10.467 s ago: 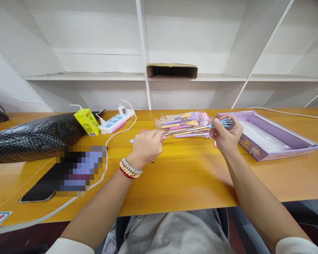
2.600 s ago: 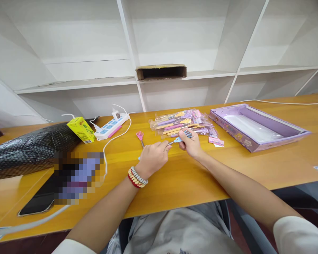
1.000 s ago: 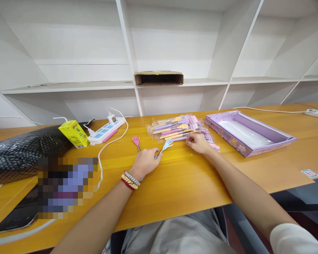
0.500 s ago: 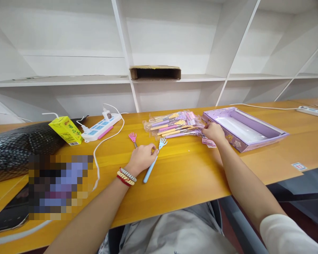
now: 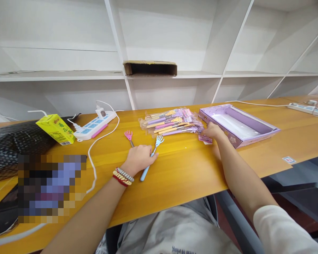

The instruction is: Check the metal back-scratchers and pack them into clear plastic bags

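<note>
My left hand (image 5: 140, 159), with bracelets at its wrist, rests on the table, thumb and fingers closed around the shaft of a blue back scratcher (image 5: 145, 173). The scratcher's hand-shaped head points away from me. A pink back scratcher (image 5: 128, 135) lies just left of it, its handle hidden beneath this hand. Over on the right, my right hand (image 5: 213, 131) pinches the near right end of a pile of plastic-wrapped back scratchers (image 5: 172, 122), by a pink card label (image 5: 205, 139). Its fingertips are partly hidden.
An open purple box (image 5: 240, 123) sits right of the pile. To the left are a power strip (image 5: 95, 125) with a white cable, a yellow drink carton (image 5: 56, 129), a black wrapped bundle (image 5: 13, 146) and a blurred patch. White shelves hold a cardboard box (image 5: 150, 68).
The view has shifted slightly, so everything appears a little further left and higher. My left thumb now lies across the blue back scratcher. My right hand stays at the pile's edge.
</note>
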{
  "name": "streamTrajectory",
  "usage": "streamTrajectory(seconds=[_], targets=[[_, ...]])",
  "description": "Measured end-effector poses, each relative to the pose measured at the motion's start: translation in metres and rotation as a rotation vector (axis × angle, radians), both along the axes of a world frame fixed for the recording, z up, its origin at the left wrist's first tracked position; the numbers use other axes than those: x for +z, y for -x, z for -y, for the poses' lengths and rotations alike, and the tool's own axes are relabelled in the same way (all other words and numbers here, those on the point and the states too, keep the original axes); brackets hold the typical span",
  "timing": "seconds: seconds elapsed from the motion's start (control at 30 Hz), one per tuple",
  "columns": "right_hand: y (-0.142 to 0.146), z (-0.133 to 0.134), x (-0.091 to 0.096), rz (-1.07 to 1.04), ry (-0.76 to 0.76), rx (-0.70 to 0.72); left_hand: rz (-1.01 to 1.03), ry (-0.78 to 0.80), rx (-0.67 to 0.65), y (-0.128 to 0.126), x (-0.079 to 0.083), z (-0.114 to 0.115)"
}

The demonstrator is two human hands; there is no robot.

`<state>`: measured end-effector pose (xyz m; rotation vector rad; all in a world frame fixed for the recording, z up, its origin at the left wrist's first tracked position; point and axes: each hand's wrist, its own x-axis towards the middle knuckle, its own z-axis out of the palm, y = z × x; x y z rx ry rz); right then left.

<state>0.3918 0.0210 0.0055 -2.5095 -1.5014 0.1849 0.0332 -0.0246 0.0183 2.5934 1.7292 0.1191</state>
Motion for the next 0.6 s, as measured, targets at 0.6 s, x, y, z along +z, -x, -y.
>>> streamTrajectory(seconds=[0.6], targets=[[-0.108, 0.004, 0.069, -0.028, -0.012, -0.295, -0.035, 0.034, -0.047, 0.006, -0.007, -0.007]])
